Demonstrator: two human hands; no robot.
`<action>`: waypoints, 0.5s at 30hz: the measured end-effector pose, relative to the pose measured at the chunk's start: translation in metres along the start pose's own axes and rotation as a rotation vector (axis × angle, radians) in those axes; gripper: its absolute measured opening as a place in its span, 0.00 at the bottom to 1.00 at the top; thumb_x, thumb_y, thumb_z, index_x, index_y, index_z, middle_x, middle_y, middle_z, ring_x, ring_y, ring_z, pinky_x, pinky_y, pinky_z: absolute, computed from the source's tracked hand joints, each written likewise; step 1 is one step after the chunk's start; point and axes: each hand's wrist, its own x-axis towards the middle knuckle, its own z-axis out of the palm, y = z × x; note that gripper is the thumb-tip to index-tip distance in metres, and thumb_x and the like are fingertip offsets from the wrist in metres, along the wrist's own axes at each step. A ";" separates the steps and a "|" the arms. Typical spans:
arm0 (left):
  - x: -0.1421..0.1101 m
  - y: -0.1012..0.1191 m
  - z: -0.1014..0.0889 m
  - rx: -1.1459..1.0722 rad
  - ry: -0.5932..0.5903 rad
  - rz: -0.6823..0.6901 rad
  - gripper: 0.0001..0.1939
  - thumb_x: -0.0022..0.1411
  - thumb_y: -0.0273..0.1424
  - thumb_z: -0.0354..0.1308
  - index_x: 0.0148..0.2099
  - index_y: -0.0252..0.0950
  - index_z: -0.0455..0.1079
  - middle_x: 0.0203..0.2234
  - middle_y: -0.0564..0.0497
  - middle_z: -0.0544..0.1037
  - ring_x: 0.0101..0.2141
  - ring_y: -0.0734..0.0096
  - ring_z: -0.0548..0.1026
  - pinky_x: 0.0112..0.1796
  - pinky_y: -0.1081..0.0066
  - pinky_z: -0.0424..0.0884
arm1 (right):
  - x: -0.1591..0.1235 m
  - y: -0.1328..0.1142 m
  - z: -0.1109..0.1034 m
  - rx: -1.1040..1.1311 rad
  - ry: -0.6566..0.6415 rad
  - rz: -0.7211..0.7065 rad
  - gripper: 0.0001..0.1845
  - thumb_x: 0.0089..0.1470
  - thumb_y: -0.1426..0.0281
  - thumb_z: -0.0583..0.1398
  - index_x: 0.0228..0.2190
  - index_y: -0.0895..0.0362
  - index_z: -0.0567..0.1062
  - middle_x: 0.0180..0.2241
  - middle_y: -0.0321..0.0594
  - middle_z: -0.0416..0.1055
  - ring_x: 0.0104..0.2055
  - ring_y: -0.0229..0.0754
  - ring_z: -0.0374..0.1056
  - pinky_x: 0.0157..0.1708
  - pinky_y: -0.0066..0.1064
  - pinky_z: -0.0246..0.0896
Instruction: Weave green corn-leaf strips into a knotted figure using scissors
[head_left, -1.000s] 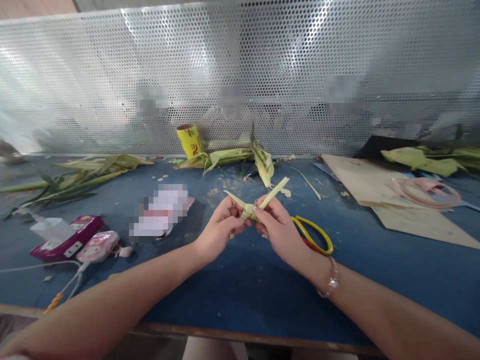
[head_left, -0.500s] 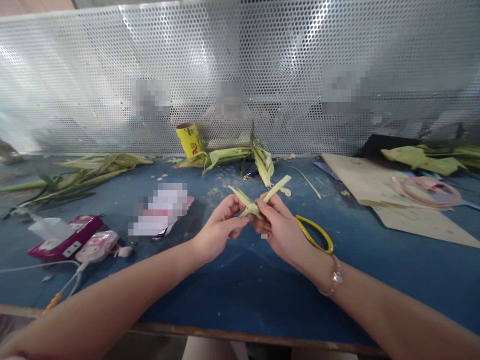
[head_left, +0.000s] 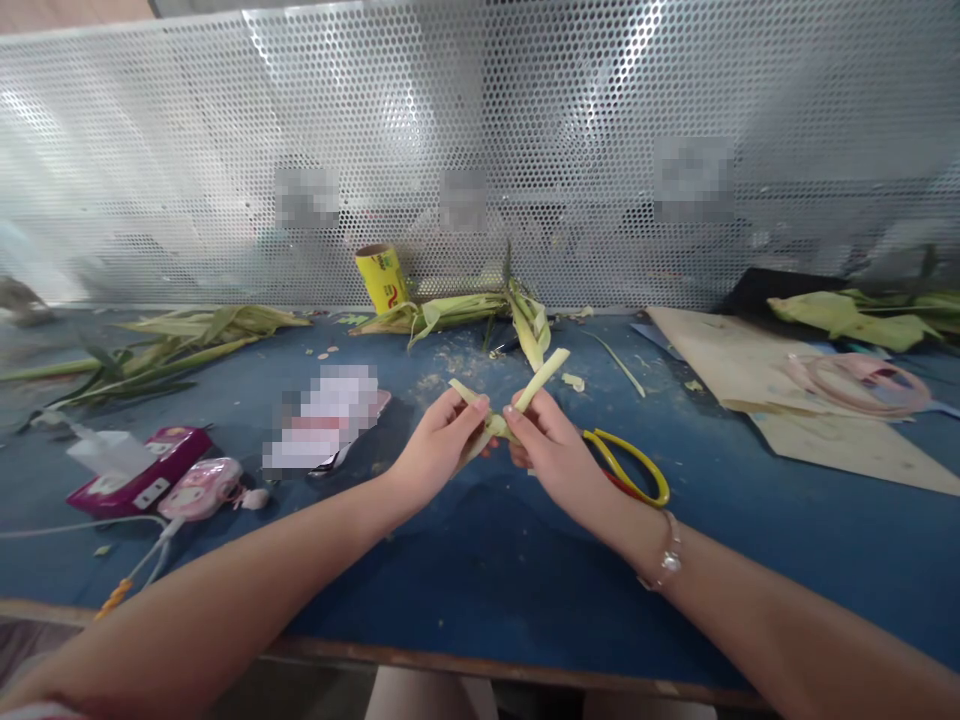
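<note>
Between my two hands is a pale green corn husk strip [head_left: 496, 428], folded or knotted at its middle, with its ends sticking up and outward. My left hand [head_left: 442, 440] pinches its left part between thumb and fingers. On the other side, my right hand [head_left: 551, 435] grips the fold, and a long flat end rises above the thumb. Fingers cover much of the fold. Scissors with yellow handles [head_left: 637, 462] lie on the table by my right hand, partly hidden by it. Past my hands rest more corn husks [head_left: 469, 312].
The blue table [head_left: 480, 590] backs onto a perforated metal panel [head_left: 525, 120]. Husks [head_left: 202, 330], a phone [head_left: 330, 420], a purple power strip [head_left: 142, 480] and a pink case [head_left: 201, 490] with cables are leftward. A yellow tube [head_left: 381, 280] stands behind; brown paper sheets [head_left: 712, 360] lie right.
My left thumb has shifted up onto the left end of the husk, and the knot is turned a little. My right hand keeps its grip. More of the scissors shows.
</note>
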 end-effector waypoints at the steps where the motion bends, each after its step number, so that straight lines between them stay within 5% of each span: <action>1: 0.000 0.000 0.000 0.006 0.010 0.011 0.11 0.56 0.38 0.55 0.29 0.36 0.60 0.18 0.58 0.68 0.20 0.79 0.68 0.22 0.77 0.63 | -0.001 0.000 0.001 -0.018 -0.005 0.002 0.09 0.54 0.63 0.55 0.28 0.53 0.60 0.19 0.26 0.52 0.17 0.30 0.49 0.17 0.25 0.44; 7: -0.005 0.004 0.001 0.024 -0.062 0.061 0.09 0.57 0.35 0.52 0.31 0.36 0.59 0.19 0.58 0.69 0.15 0.81 0.65 0.20 0.75 0.63 | -0.001 -0.001 -0.001 -0.030 0.048 -0.031 0.08 0.56 0.62 0.53 0.29 0.52 0.60 0.19 0.26 0.52 0.17 0.31 0.50 0.17 0.26 0.44; 11: -0.008 0.006 0.002 0.027 -0.110 0.105 0.09 0.51 0.31 0.58 0.32 0.36 0.59 0.22 0.56 0.69 0.21 0.78 0.69 0.25 0.73 0.67 | 0.001 0.002 -0.004 -0.019 0.060 -0.043 0.07 0.55 0.63 0.54 0.29 0.52 0.60 0.19 0.26 0.51 0.18 0.31 0.50 0.17 0.26 0.44; 15: -0.005 0.001 0.000 0.220 -0.053 0.164 0.09 0.52 0.29 0.57 0.30 0.36 0.57 0.21 0.58 0.67 0.21 0.78 0.68 0.25 0.73 0.65 | 0.005 0.006 -0.004 0.069 0.091 -0.044 0.08 0.54 0.62 0.55 0.29 0.51 0.60 0.18 0.26 0.51 0.16 0.30 0.48 0.16 0.26 0.43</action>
